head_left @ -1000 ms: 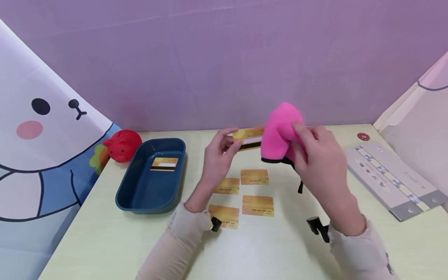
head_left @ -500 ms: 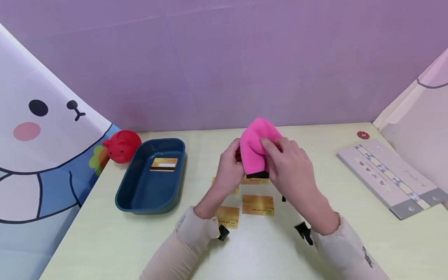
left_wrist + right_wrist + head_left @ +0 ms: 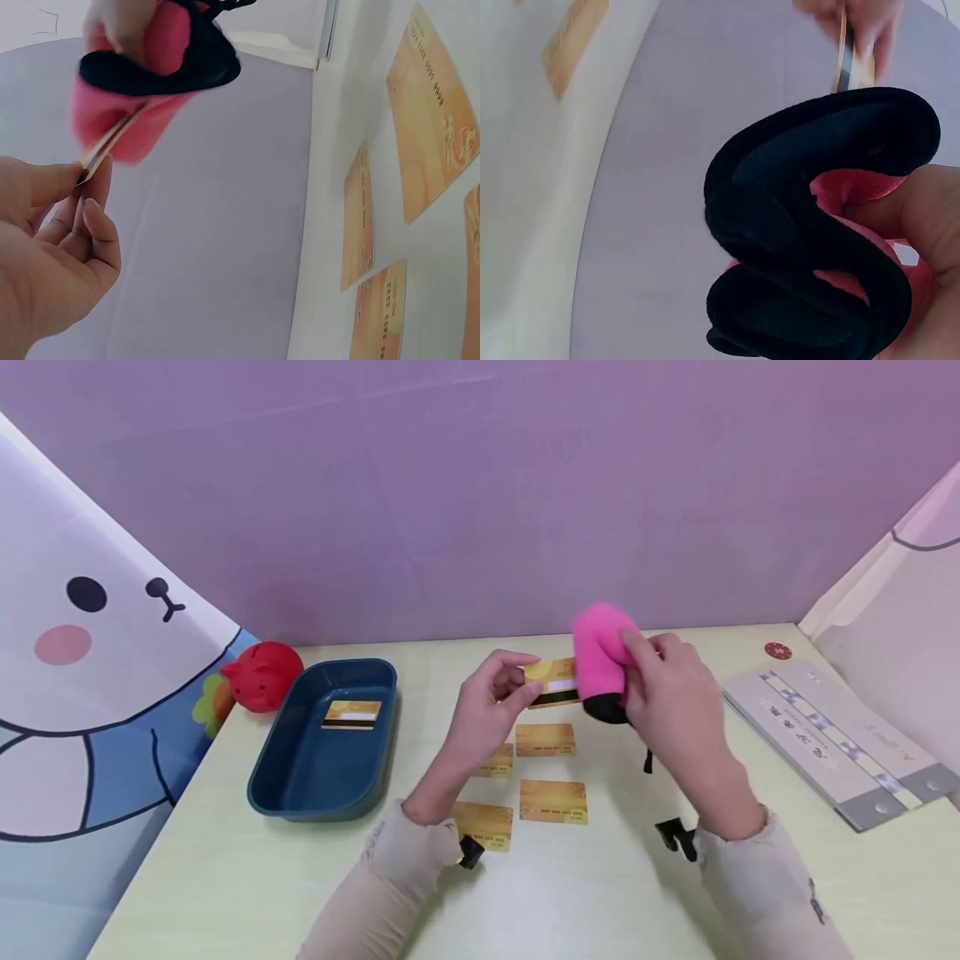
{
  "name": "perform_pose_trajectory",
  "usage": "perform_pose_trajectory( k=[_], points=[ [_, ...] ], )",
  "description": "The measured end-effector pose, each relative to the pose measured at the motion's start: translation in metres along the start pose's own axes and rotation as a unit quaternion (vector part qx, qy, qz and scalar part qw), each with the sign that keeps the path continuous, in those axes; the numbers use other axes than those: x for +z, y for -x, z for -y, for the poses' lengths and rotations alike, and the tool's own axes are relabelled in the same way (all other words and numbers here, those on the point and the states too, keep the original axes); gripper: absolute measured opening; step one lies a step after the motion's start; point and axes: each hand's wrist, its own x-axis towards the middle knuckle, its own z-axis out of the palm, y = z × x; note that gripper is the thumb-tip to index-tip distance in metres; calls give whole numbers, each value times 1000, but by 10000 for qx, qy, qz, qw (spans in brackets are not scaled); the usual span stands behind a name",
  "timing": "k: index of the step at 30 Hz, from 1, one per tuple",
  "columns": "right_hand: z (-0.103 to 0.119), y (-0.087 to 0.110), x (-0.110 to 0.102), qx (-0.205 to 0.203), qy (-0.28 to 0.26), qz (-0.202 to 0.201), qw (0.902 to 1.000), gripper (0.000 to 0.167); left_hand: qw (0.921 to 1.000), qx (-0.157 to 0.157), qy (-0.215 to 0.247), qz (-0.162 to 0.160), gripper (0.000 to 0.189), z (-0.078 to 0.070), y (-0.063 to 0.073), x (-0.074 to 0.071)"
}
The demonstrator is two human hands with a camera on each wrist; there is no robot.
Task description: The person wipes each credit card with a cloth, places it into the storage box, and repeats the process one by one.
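Observation:
My left hand [image 3: 480,718] pinches the left end of a gold bank card [image 3: 551,683] between thumb and fingers, its dark-striped side showing in the head view. My right hand [image 3: 678,710] grips a folded pink fleece item [image 3: 596,647] with black trim and a dangling black cord. That fabric covers the card's right end. In the left wrist view the card [image 3: 105,146] is almost edge-on, running up to the pink fabric [image 3: 139,139]. The right wrist view shows the black trim [image 3: 780,217] folded in an S shape, with the card [image 3: 847,71] beyond it.
Several gold cards [image 3: 553,802] lie face up on the table below my hands. Left of them, a blue tray [image 3: 322,777] holds one card [image 3: 351,715], striped side up. A red piggy bank [image 3: 262,677], a grey folder [image 3: 832,735] and a red chip [image 3: 778,650] sit around.
Half a second ago the pink fabric lay left, hiding the held card near my left fingers. It has since slid right, uncovering most of the card. The left hand stays pinched on it.

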Motion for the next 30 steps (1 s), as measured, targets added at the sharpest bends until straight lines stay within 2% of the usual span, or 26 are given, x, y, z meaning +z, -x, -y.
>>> perform_pose_trajectory(
  k=[3, 7, 12, 15, 19, 24, 30],
  points=[
    [-13, -1, -6, 346, 38, -58, 9994, 34, 9999, -29, 90, -85, 27, 2, -2, -5],
    [-25, -2, -12, 650, 111, -90, 9978, 36, 9988, -168, 248, -385, 29, 5, -5, -12],
    [-23, -2, -16, 674, 72, -33, 9977, 38, 9967, -261, 298, -704, 31, 8, -7, -16],
    [-14, -2, -16, 409, -18, -100, 9991, 37, 9964, -264, 207, -785, 30, 10, -7, -15],
    [5, -1, -11, -209, -157, -227, 9994, 34, 9967, -282, 14, -764, 29, 11, -6, -11],
    [32, 7, -1, -899, -175, -117, 9957, 30, 9973, -409, -48, -610, 30, 10, -4, -5],
    [51, 16, 10, -1443, -82, 14, 9895, 33, 9977, -587, 217, -278, 26, 9, -3, -4]
  ],
)
